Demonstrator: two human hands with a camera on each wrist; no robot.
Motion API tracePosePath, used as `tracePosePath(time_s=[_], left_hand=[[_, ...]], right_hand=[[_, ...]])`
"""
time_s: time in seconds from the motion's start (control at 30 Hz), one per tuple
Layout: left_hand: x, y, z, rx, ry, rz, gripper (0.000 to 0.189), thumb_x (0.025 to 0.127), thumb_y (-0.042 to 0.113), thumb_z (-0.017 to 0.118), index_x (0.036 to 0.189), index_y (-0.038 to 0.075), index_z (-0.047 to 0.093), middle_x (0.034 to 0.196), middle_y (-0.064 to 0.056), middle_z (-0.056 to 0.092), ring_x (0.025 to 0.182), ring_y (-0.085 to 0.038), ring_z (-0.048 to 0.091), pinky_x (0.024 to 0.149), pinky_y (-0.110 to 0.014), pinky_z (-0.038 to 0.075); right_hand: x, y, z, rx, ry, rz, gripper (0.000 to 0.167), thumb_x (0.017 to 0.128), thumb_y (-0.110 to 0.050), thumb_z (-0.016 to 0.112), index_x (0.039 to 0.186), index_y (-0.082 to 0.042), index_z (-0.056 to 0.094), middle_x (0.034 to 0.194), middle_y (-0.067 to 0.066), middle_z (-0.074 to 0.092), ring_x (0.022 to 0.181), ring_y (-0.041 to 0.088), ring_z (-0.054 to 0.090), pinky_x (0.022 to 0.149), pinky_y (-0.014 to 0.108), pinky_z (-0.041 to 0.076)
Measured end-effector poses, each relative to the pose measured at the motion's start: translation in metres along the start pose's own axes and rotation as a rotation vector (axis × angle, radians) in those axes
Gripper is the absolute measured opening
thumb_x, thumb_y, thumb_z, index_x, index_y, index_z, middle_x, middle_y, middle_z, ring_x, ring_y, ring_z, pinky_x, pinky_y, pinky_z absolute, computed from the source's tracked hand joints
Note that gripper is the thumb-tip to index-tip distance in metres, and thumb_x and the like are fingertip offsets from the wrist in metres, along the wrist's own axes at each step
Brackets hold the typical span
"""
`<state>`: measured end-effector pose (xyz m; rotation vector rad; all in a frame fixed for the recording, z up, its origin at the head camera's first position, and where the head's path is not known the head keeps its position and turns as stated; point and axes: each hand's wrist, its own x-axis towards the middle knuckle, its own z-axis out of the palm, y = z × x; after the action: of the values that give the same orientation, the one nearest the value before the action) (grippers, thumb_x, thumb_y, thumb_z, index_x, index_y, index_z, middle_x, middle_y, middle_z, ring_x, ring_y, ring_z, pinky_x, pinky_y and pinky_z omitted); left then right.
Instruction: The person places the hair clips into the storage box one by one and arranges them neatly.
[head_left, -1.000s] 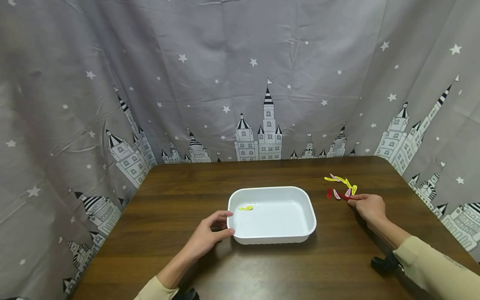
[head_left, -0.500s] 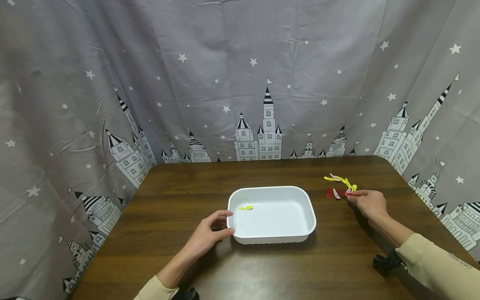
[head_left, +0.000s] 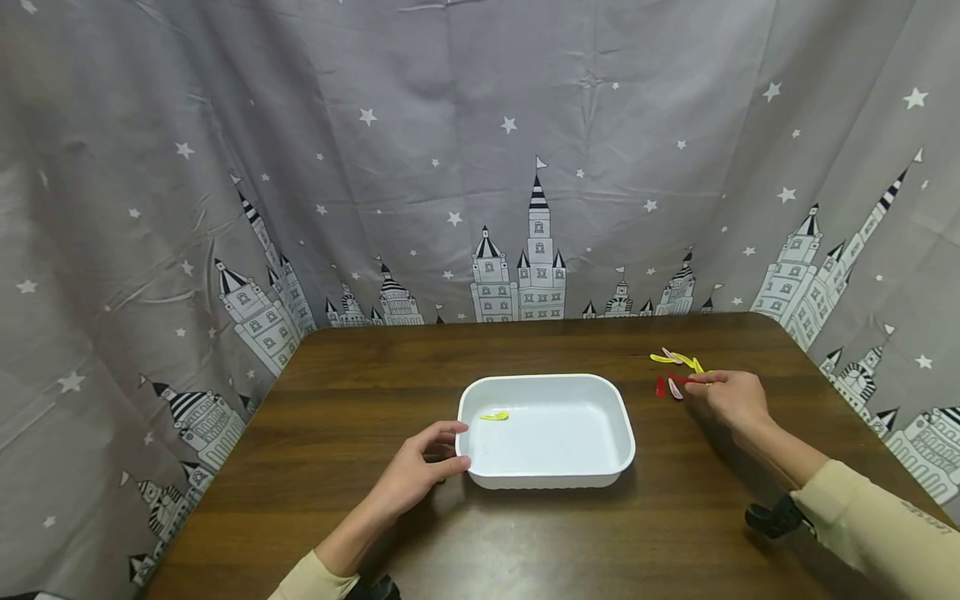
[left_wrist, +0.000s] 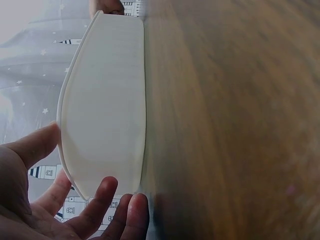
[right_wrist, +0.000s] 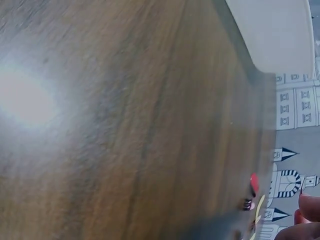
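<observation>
A white plastic tray [head_left: 543,482] stands mid-table, with a yellow snap hair clip [head_left: 494,416] lying inside towards its left. My left hand [head_left: 412,475] holds the tray's left end. In the left wrist view, its thumb [left_wrist: 42,142] is at the rim and other fingers are by the outer wall. To the right, my right hand [head_left: 733,402] pinches a red hair clip [head_left: 681,379] above the small group of clips. On the table there lie a red clip [head_left: 660,386], a pink clip [head_left: 675,389] and some yellow clips [head_left: 662,358], some partly hidden by the hand.
The brown wooden table [head_left: 360,383] ends at a grey curtain [head_left: 420,125] printed with castles and stars. A dark wrist device [head_left: 776,518] sits under the right sleeve [head_left: 862,521]. The tray lies between the two hands.
My right hand has moved slightly up and left, lifting the red clip from beside the pink and yellow clips. The left hand has stayed at the tray.
</observation>
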<state>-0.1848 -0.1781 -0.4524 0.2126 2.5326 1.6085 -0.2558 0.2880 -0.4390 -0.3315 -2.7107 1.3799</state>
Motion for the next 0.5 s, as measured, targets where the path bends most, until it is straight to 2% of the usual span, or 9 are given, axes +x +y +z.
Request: tracePosePath(time_s=[0.1,0.2,0.33,0.5], left_hand=[[-0.001,0.0,0.0,-0.009,-0.002,0.001,0.043,0.089,0.02,0.077,0.13,0.015,0.064,0.117,-0.01,0.068,0.106,-0.025,0.061,0.082,-0.034,0.05],[-0.001,0.0,0.0,-0.018,-0.006,0.004,0.044,0.088,0.02,0.078,0.13,0.015,0.064,0.117,-0.01,0.068,0.106,-0.025,0.061,0.082,-0.034,0.049],[-0.001,0.0,0.0,-0.021,-0.005,0.007,0.044,0.088,0.02,0.078,0.13,0.015,0.064,0.116,-0.009,0.068,0.106,-0.024,0.061,0.083,-0.034,0.049],[-0.001,0.0,0.0,-0.01,-0.002,0.01,0.044,0.088,0.02,0.078,0.13,0.014,0.064,0.116,-0.011,0.069,0.104,-0.024,0.062,0.083,-0.035,0.049]], right_hand=[[-0.001,-0.007,0.0,0.023,-0.017,0.009,0.04,0.091,-0.025,0.073,0.116,0.007,0.071,0.079,0.004,0.058,0.049,0.01,0.039,0.045,0.029,0.033],[-0.004,-0.017,0.002,0.009,-0.026,-0.007,0.039,0.092,-0.024,0.072,0.116,0.006,0.071,0.096,0.015,0.065,0.064,0.017,0.045,0.051,0.03,0.033],[-0.008,-0.028,0.006,-0.004,-0.045,-0.023,0.037,0.093,-0.023,0.068,0.116,0.005,0.072,0.129,0.027,0.059,0.088,0.025,0.044,0.057,0.031,0.033],[-0.01,-0.039,0.01,0.016,-0.075,-0.012,0.036,0.093,-0.022,0.068,0.117,0.005,0.071,0.13,0.028,0.057,0.089,0.027,0.045,0.056,0.03,0.035]])
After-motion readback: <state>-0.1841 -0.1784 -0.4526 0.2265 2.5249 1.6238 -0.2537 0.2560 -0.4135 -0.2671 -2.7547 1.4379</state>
